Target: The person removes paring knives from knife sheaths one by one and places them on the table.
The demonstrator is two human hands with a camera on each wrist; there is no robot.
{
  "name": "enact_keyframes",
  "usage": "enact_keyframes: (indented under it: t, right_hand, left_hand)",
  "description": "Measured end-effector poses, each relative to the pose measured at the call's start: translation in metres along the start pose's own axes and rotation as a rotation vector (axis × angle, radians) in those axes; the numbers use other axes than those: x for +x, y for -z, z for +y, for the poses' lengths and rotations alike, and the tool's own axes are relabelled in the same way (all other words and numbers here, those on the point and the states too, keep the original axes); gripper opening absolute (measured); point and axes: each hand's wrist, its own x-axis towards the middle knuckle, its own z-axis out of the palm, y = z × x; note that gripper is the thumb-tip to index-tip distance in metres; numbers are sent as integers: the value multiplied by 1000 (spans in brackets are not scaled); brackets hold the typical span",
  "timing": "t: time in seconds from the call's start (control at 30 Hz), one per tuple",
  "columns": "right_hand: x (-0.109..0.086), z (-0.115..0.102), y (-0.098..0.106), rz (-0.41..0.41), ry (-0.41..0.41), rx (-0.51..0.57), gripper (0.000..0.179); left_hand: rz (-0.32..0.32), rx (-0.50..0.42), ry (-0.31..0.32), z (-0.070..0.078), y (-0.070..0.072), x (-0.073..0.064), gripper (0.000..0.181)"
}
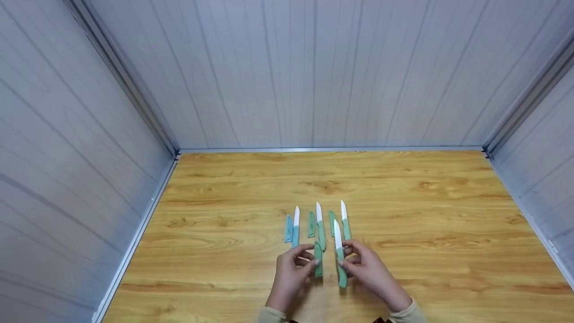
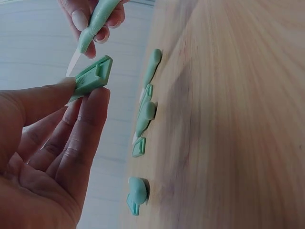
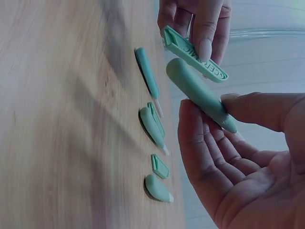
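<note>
Between thumb and fingers, my left hand (image 1: 290,271) pinches a green knife sheath (image 1: 318,260); raised "CERAMIC" lettering shows on it in the right wrist view. My right hand (image 1: 365,267) grips a paring knife by its green handle (image 3: 200,90), its white blade (image 1: 337,234) pointing away from me. Sheath and knife are held apart, side by side above the table. Just beyond the hands lie a blue-handled knife (image 1: 296,224) with a blue sheath (image 1: 288,229), and two green-handled knives, one in the middle (image 1: 321,231) and one at right (image 1: 345,222), each with a green sheath on its left.
The wood-grain table (image 1: 215,269) runs back to a pale panelled wall (image 1: 314,80). Similar panels stand at the left (image 1: 67,157) and right (image 1: 547,179), with metal strips along the table's edges.
</note>
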Motion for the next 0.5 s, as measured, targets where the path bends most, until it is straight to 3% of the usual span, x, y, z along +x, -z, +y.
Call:
enact_keyframes:
  t: [0.17, 0.4, 0.5]
  right_hand:
    - [4, 0, -4, -5, 16, -4, 45]
    - [13, 1, -13, -59, 70, 4, 41]
    - [18, 1, -17, -73, 81, 3, 41]
  left_hand:
    - [24, -10, 11, 0, 4, -1, 31]
    - [77, -35, -42, -3, 14, -2, 32]
    - [99, -41, -32, -4, 22, -2, 32]
